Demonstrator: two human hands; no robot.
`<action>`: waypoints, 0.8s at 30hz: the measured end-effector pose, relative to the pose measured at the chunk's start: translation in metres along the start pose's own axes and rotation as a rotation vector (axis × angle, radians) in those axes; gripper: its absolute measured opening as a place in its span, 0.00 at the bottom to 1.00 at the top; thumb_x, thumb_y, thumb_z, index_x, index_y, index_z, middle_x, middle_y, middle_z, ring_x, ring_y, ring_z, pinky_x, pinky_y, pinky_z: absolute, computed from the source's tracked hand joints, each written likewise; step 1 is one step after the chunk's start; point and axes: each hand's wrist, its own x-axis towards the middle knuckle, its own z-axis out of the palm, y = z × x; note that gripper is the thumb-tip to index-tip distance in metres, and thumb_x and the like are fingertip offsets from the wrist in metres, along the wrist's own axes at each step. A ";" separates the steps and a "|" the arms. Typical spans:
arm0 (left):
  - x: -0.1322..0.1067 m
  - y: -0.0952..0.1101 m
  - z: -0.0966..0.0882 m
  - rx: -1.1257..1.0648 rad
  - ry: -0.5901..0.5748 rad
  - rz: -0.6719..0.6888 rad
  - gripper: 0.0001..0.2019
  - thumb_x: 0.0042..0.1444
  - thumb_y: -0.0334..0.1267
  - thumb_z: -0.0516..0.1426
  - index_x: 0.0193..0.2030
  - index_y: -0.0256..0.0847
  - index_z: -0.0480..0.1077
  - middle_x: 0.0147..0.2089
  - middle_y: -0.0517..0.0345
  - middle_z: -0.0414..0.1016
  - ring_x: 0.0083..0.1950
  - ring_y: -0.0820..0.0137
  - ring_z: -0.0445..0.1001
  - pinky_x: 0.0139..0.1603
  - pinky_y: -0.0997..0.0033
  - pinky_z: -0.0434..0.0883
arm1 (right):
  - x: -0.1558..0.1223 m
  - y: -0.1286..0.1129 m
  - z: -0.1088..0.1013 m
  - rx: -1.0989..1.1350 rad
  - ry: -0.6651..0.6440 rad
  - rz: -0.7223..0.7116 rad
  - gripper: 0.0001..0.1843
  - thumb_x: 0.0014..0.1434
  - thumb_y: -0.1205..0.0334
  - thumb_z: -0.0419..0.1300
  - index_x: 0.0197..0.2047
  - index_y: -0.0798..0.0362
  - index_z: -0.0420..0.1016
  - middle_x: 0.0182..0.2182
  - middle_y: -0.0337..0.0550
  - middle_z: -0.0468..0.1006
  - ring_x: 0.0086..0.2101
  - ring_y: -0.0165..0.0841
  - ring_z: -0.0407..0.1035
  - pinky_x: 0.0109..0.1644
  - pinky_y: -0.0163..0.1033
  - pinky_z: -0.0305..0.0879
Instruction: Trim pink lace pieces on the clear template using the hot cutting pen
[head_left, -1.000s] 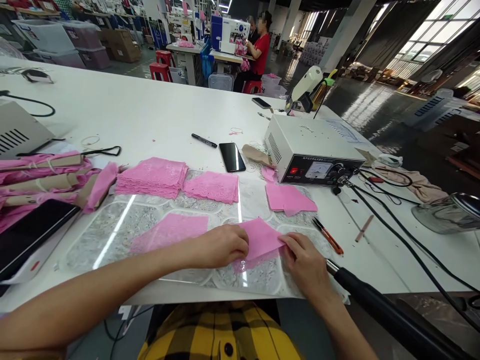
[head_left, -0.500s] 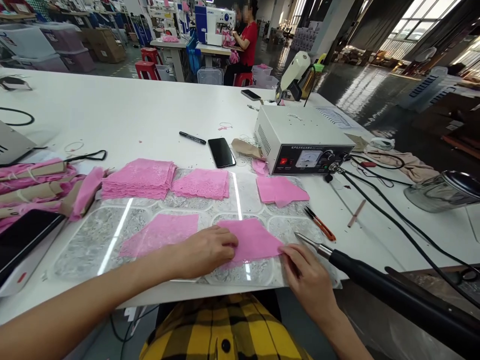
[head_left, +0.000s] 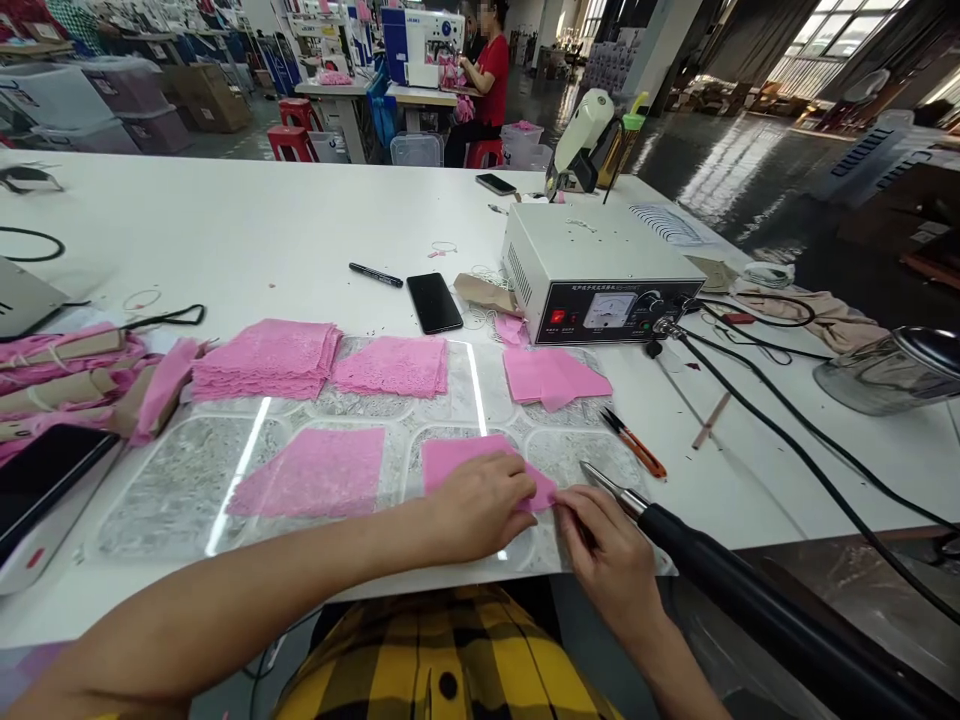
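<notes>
A pink fabric piece [head_left: 457, 458] lies on the clear patterned mat [head_left: 180, 480] in front of me. My left hand [head_left: 487, 505] is on it with curled fingers, close to its pointed right end, and covers much of it. My right hand [head_left: 607, 540] pinches that right tip between thumb and fingers. A black-handled tool with a pointed metal tip [head_left: 712, 560] runs along the outer side of my right hand; whether any finger grips it I cannot tell. Left of my left hand lies a lacy pink piece [head_left: 311, 470], flat on the mat.
Behind are a tall lace stack [head_left: 266, 360], a smaller lace stack [head_left: 394, 365] and plain pink pieces [head_left: 555, 375]. An orange cutter [head_left: 636, 445], a phone [head_left: 435, 303], a pen [head_left: 375, 274] and a grey control box [head_left: 600, 270] with cables stand around. A co-worker sits at a sewing machine [head_left: 424, 48].
My left hand has slid right along the pink piece, toward its pointed end and my right hand. My right hand still pinches the tip. The whole view has shifted slightly.
</notes>
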 end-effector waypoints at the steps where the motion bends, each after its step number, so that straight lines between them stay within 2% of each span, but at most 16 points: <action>1: 0.004 0.001 0.001 0.001 -0.001 -0.013 0.06 0.58 0.36 0.61 0.40 0.35 0.73 0.41 0.52 0.74 0.43 0.64 0.72 0.42 0.69 0.69 | 0.000 0.000 0.000 0.002 0.006 0.006 0.08 0.62 0.70 0.56 0.43 0.52 0.73 0.36 0.44 0.77 0.38 0.30 0.73 0.42 0.34 0.71; 5: 0.011 0.004 0.004 -0.006 0.007 -0.038 0.07 0.58 0.38 0.61 0.38 0.35 0.73 0.41 0.52 0.73 0.43 0.63 0.72 0.40 0.68 0.69 | 0.003 -0.001 -0.001 0.022 0.023 0.033 0.06 0.62 0.70 0.56 0.42 0.53 0.72 0.35 0.43 0.77 0.37 0.30 0.73 0.42 0.33 0.71; 9: 0.014 0.006 0.006 -0.038 0.008 -0.057 0.06 0.61 0.36 0.58 0.37 0.36 0.74 0.39 0.53 0.73 0.41 0.66 0.72 0.39 0.70 0.68 | 0.004 -0.002 -0.001 0.060 0.021 0.055 0.06 0.62 0.70 0.56 0.41 0.54 0.72 0.34 0.43 0.76 0.36 0.29 0.73 0.42 0.33 0.70; 12: 0.016 0.006 0.005 -0.074 0.007 -0.082 0.08 0.63 0.34 0.55 0.36 0.37 0.75 0.37 0.55 0.74 0.38 0.69 0.72 0.36 0.72 0.67 | 0.004 -0.001 0.000 0.067 0.026 0.057 0.06 0.62 0.71 0.56 0.40 0.54 0.72 0.34 0.43 0.76 0.36 0.29 0.73 0.41 0.33 0.70; 24: 0.021 0.003 0.001 -0.143 -0.015 -0.147 0.10 0.59 0.28 0.55 0.30 0.37 0.77 0.33 0.56 0.73 0.35 0.71 0.71 0.33 0.74 0.63 | 0.003 -0.002 0.001 0.060 0.061 0.076 0.08 0.61 0.72 0.55 0.42 0.53 0.73 0.35 0.44 0.77 0.36 0.30 0.74 0.41 0.34 0.71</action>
